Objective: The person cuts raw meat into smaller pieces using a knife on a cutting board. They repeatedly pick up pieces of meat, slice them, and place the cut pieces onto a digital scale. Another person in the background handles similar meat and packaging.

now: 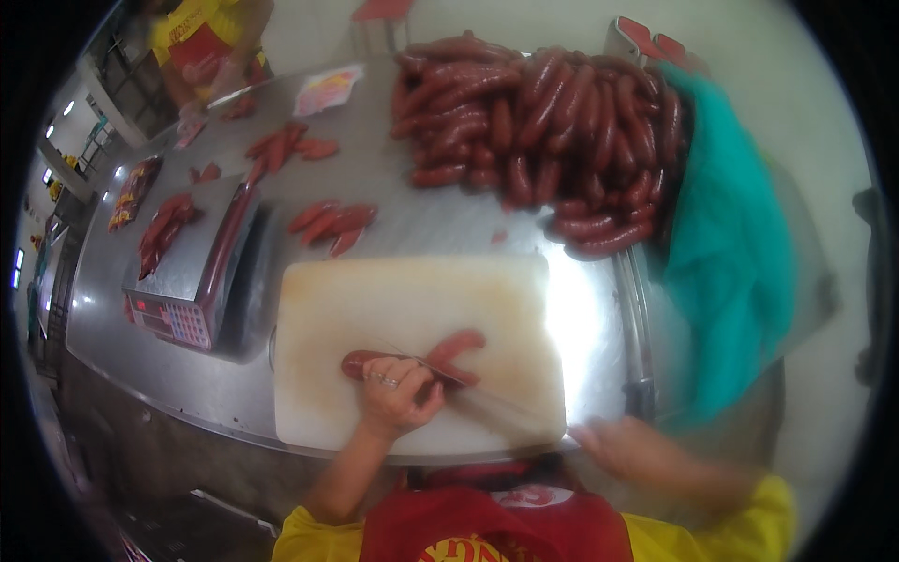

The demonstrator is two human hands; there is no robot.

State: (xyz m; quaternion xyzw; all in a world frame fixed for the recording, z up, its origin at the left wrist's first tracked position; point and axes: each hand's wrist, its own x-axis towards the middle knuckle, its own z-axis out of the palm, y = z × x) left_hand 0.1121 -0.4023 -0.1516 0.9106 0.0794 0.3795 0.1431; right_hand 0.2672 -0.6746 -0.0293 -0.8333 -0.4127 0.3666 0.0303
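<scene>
My left hand (401,391) is closed over a red sausage (361,363) and presses it onto the white cutting board (318,300). At the board's lower right corner my right hand (626,445) is wrapped round the handle of a knife (506,407). Its long thin blade slants up and left across the sausage, close by my left fingers. A second piece of sausage (459,345) lies against the first, just right of that hand. The blade is blurred, so how deep it sits in the meat is hard to see.
A big heap of sausages (552,122) covers the table's far right, beside a teal cloth (730,253). Left of the board stands a scale (187,262) bearing sausages. Cut sausages (332,220) lie beyond the board. Another person (206,47) is at the far left.
</scene>
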